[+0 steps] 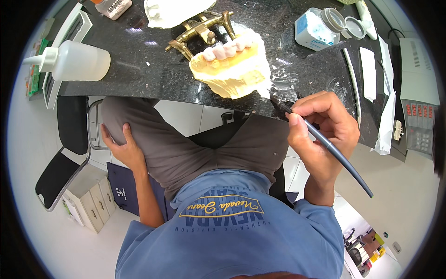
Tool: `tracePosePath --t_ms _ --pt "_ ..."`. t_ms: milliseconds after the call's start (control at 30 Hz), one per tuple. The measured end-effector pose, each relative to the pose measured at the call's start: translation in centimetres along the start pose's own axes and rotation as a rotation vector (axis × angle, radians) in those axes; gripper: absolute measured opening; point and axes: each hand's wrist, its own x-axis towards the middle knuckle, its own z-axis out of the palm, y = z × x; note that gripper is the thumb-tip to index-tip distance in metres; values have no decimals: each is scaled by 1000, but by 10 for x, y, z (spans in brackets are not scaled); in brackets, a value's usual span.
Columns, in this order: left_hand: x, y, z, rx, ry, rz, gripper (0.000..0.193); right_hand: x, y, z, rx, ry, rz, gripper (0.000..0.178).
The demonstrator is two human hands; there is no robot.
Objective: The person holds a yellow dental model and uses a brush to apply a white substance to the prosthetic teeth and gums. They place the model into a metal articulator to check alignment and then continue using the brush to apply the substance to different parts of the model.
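Observation:
My right hand (pixel 325 132) grips a slim dark blue brush (pixel 331 146) between thumb and fingers. The brush's dark tip points down at the black counter (pixel 153 79), beside a yellow plaster dental model (pixel 232 76). A row of pale pinkish teeth (pixel 226 50) runs along the model's top edge. Behind it lies a brass articulator (pixel 204 30), with a white plaster piece (pixel 174 11) beyond. My left hand (pixel 126 151) rests on my thigh, fingers spread and holding nothing. White residue is smeared on the counter near the brush tip.
A translucent squeeze bottle (pixel 81 60) lies at the left. An uncapped jar (pixel 316 30) with its lid (pixel 354 28) is at the back right. Paper strips (pixel 368 74) and a thin pale rod (pixel 352 81) lie near a device with buttons (pixel 418 93). A black chair (pixel 69 125) stands left.

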Motion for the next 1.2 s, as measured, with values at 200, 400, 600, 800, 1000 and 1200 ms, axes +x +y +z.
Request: tracePosePath --t_ms 200,400,600,800,1000,1200 --pt "-2 8 3 -41 59 73 62 -3 4 -1 130 32 -89 15" --pt "-16 76 17 -508 48 393 54 -4 6 15 255 142 -452 25" --pt "-23 153 34 -939 -273 413 83 16 -2 52 282 276 -674 27" --pt "-18 171 33 -890 -469 403 87 21 -7 53 107 184 -627 21" --pt "-19 175 38 -968 -422 353 65 22 -6 55 102 172 -599 21" --pt "-19 177 38 -942 -407 358 58 24 -2 58 172 246 -641 26"
